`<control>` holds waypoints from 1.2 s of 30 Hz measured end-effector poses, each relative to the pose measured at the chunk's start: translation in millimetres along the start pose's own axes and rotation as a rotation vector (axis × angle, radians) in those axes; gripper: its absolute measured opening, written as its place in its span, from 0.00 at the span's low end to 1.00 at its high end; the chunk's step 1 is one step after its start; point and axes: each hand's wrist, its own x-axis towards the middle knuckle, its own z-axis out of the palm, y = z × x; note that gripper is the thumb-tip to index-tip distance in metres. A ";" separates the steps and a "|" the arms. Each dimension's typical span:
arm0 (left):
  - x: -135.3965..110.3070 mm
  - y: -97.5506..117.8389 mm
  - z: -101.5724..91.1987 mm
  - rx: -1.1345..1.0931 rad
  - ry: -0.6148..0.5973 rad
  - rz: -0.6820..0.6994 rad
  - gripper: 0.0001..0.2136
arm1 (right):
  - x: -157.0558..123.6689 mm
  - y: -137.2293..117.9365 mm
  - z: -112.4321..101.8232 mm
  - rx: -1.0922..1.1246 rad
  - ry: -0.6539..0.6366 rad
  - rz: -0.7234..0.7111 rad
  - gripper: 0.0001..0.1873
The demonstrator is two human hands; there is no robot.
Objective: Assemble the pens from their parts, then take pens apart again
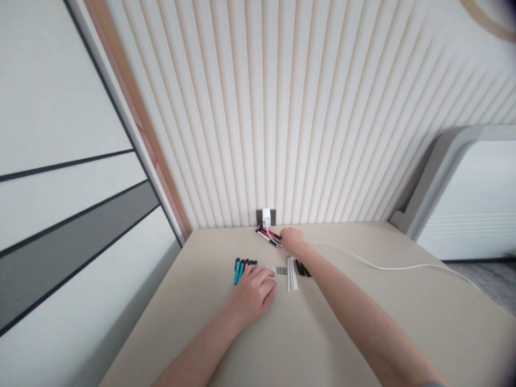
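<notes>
My right hand (292, 239) reaches to the far edge of the beige table (363, 322) and is closed around a bunch of red, black and white pens (268, 235) near the wall socket. My left hand (255, 293) lies palm down on the table, fingers loosely curled over a row of blue and black pens (241, 267). Between the hands lie a few white sticks (292, 273), small grey pieces (281, 270) and some black pens (302, 268).
A white plug (266, 217) sits in a dark socket on the ribbed wall, and its white cable (387, 265) runs right across the table. A grey and white cabinet (463, 193) stands at the right. Panelled wall at the left.
</notes>
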 end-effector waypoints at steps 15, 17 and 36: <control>2.4 10.0 -9.9 -0.066 0.053 0.084 0.09 | -93.6 67.4 -42.8 0.294 0.591 0.026 0.19; 1.8 11.7 -12.5 -0.050 0.086 0.084 0.12 | -108.2 58.8 -35.1 0.450 0.632 0.025 0.20; -1.1 7.8 -11.1 0.159 0.082 0.119 0.07 | -156.7 -1.8 26.1 0.456 0.257 -0.369 0.23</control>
